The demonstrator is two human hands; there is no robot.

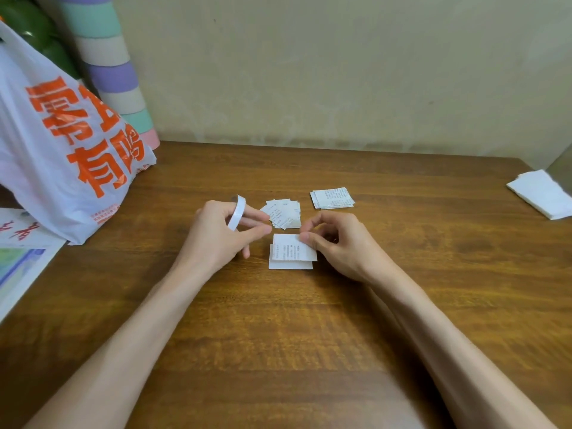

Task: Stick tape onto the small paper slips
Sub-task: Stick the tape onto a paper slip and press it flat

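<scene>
Head view. The left hand (223, 233) carries the tape roll (236, 212) ringed on its forefinger, likely to keep it ready for feeding. Forefinger and thumb tips nearly meet; whether they pinch a tape end cannot be told. The right hand (337, 243) pinches the right edge of the top slip (294, 249), probably to steady it for taping. Count: one roll; three slip groups on the table (309, 335): near pair, loose pile (283, 213), squared stack (332, 198).
</scene>
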